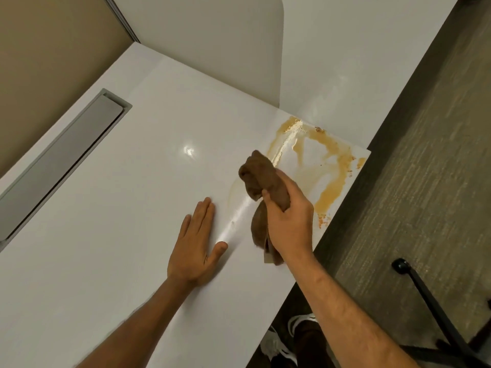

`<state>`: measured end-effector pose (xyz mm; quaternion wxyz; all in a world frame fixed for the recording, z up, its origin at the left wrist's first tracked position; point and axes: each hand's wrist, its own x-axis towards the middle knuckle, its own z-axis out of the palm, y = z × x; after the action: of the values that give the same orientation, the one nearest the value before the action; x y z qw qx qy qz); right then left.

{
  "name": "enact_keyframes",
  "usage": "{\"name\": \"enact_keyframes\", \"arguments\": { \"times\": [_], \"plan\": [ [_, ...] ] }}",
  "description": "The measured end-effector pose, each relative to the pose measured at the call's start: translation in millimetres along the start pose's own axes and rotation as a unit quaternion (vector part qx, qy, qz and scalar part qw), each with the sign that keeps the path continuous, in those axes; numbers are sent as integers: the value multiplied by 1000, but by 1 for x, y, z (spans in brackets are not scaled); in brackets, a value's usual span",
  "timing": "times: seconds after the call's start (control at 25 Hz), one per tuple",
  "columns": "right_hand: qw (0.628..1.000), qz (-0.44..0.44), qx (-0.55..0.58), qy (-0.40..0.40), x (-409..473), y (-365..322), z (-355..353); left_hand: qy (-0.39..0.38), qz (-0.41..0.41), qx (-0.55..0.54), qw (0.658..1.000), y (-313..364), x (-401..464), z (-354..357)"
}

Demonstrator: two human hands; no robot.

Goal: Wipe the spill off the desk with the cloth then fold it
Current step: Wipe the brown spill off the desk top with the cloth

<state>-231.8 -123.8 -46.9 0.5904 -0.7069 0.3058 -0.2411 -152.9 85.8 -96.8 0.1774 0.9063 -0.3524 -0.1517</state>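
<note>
An orange-brown spill [330,166] smears the far right corner of the white desk [106,235], with faint wet streaks trailing toward me. My right hand [289,221] grips a bunched brown cloth [261,177]; one end sticks up above the fist near the spill's left edge, the other hangs below the hand against the desk. My left hand [198,245] lies flat on the desk to the left of the cloth, palm down, fingers together and thumb spread, holding nothing.
A grey cable-tray lid [61,158] is set into the desk at the left. A white partition [212,49] rises behind the desk. The desk's right edge drops to grey carpet [425,181], where a black chair leg [430,301] and white shoes [281,343] show.
</note>
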Motion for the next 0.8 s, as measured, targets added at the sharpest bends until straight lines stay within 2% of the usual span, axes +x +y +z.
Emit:
{"name": "enact_keyframes", "arguments": {
  "times": [0.08,0.16,0.24,0.4,0.52,0.64,0.8],
  "plan": [
    [994,3,-106,3,17,4,22,13,-13,-2,1000,0,-1,0],
    [942,20,-335,-28,27,17,41,20,-19,3,1000,-2,-1,2],
    [897,-14,-440,-33,37,26,55,22,-27,-1,999,-3,0,3],
    [887,-84,-448,-67,72,27,82,30,-33,-31,999,-5,0,4],
    [868,-161,-449,-138,81,30,87,51,-34,-64,996,-4,1,2],
    [856,-231,-419,-198,61,35,74,72,-36,-109,991,-4,0,0],
    [846,-276,-396,-225,9,44,47,76,-21,-124,989,-4,1,-1]
  ]
}}
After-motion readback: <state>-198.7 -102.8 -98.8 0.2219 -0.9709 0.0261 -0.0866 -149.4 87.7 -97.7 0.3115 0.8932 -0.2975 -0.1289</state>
